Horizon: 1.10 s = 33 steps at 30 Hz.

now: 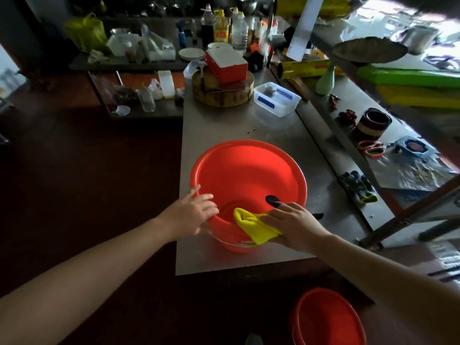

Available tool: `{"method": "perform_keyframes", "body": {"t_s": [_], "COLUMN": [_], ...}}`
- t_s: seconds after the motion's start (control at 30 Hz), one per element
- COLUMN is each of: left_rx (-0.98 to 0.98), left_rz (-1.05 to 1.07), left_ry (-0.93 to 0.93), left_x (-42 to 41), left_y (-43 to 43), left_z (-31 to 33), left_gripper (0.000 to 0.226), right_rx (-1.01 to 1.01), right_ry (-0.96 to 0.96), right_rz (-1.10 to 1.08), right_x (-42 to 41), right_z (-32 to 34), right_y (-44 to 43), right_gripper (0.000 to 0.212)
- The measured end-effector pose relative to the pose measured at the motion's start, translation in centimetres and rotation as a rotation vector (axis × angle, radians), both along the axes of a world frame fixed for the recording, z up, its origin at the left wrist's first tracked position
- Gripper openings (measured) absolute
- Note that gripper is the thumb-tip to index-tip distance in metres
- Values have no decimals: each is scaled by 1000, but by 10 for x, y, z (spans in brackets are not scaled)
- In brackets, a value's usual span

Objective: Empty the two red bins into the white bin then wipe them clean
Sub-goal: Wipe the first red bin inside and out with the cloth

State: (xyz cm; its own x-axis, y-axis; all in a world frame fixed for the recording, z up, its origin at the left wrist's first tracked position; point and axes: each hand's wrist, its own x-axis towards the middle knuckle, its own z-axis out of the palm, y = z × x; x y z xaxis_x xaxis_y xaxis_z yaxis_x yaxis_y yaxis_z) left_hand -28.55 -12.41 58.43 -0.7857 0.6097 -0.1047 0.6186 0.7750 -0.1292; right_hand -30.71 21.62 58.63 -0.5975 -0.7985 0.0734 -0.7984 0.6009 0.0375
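A large red bin (249,175) stands on the steel table (224,125) near its front edge, and its inside looks bare. My left hand (193,215) rests on the bin's near-left rim with fingers spread. My right hand (296,226) presses a folded yellow cloth (254,226) against the near rim, part of the cloth hanging inside the bin. A second red bin (326,319) sits on the floor at the lower right, partly cut off by the frame. No white bin is in sight.
Behind the bin are a clear plastic box (276,98) and a round wooden block (224,92) with a red-and-white box on it. Bottles crowd the back. To the right runs a lower shelf (353,150) with gloves, scissors and a dark cup.
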Motion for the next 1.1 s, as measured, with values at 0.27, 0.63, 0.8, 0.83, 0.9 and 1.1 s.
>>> {"method": "perform_keyframes", "body": {"t_s": [0.27, 0.63, 0.8, 0.83, 0.9, 1.1], "left_rx": [336, 216, 121, 155, 237, 287], "left_rz": [-39, -7, -151, -153, -119, -170], "left_ry": [104, 173, 252, 263, 274, 314], "left_x": [28, -4, 16, 21, 28, 17], "left_y": [29, -20, 7, 16, 28, -13], "left_z": [-13, -7, -14, -19, -24, -23], "left_gripper": [48, 38, 58, 55, 45, 25], "right_rx": [-11, -10, 33, 34, 30, -98], "right_ry": [-39, 16, 3, -20, -57, 37], "right_rz": [-126, -21, -172, -203, -236, -17], "right_x": [28, -8, 27, 33, 42, 27], "right_z": [-9, -1, -4, -6, -10, -14], "right_y": [-42, 14, -34, -47, -64, -15], "right_gripper": [68, 61, 60, 62, 69, 64]}}
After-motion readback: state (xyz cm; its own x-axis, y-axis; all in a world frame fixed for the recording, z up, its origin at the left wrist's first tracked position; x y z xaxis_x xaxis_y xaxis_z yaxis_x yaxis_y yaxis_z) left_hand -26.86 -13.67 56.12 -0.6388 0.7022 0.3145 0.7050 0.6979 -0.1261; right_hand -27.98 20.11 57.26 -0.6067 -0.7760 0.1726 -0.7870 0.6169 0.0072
